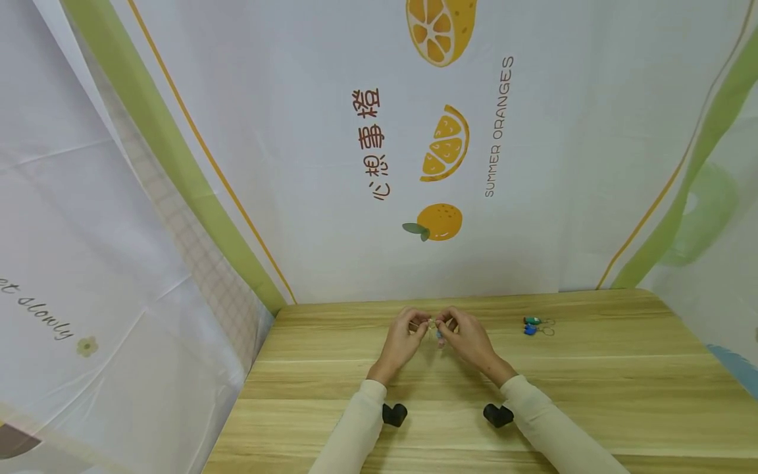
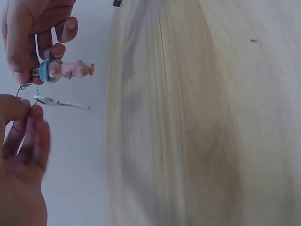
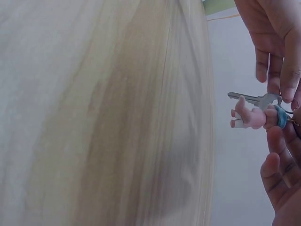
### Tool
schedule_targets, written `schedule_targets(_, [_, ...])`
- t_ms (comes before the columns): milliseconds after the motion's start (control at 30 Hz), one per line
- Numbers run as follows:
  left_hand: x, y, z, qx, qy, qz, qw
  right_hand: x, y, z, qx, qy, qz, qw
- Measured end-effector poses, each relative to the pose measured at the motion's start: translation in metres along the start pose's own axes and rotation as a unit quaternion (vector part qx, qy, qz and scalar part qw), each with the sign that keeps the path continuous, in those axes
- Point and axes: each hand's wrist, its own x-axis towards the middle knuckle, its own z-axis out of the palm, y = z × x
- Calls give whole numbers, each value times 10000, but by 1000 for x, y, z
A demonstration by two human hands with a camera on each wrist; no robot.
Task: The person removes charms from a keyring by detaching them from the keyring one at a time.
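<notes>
Both hands meet over the far part of the wooden table, working on one key ring. My left hand pinches the wire ring between thumb and forefinger. A silver key hangs from that ring. With thumb and fingertips my right hand pinches the gold clasp of a small pink figurine charm, close beside the ring. The figurine has a teal band at its top and hangs down next to the key. Fingertips partly cover the joint between clasp and ring.
To the right on the table lie a green keychain charm and a blue one, each with a metal ring. Black wrist mounts sit by both sleeves. A white printed curtain rises behind the table's far edge.
</notes>
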Motion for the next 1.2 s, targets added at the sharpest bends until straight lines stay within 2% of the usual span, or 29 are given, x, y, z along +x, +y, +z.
schedule_targets(333, [1,-1,1,236,313,227,9990,-1,0,2,48,-57,41,10000])
schedule_targets(667, [1,0,2,-496,158,-160,9985,-2,-3,1,40,-63,130,9999])
schedule_targets(767, [1,-1,2,-424,260,-159,9986,-2,-3,1,78,-53,129,9999])
schedule_targets(900, [1,-1,0,-139,402,24,9991,-1,-3,0,63,-67,92,9999])
schedule_targets(1067, [-1,0,-1,255,422,233,9985,0,-4,-1,54,-127,60,9999])
schedule_targets(1200, [-2,0,-1,389,414,285,9980,1,-4,-1,92,-153,8,9998])
